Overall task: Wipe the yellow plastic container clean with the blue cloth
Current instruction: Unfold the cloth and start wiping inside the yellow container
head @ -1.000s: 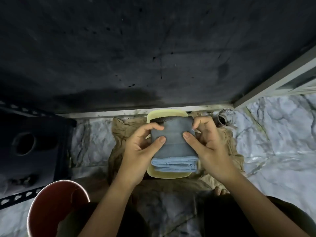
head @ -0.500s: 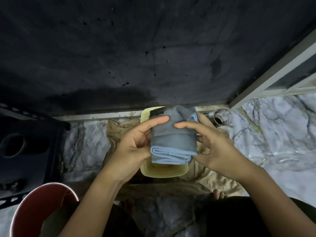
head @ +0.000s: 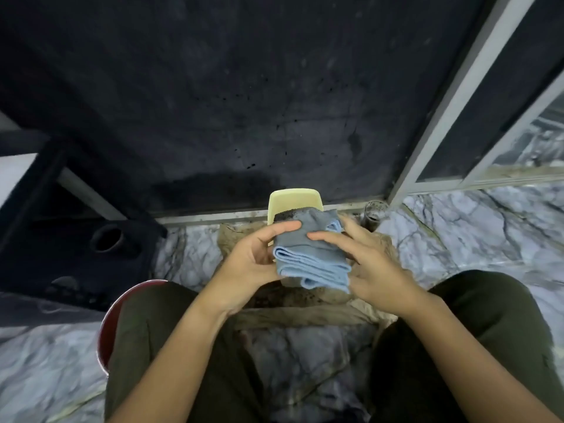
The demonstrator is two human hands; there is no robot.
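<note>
- The left hand [head: 244,264] and right hand [head: 369,267] pinched the folded blue cloth [head: 311,257] between them
- The yellow plastic container [head: 294,200] was behind the cloth, above the marble floor [head: 457,233]
- No readable writing was visible

Bare forearms, dark olive trousers [head: 476,346]

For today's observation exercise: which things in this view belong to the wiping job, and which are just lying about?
In use:
blue cloth, folded, held by left hand and right hand
yellow plastic container, behind the cloth

Lying about:
red bucket
brown rag on the floor
small dirty jar
</note>
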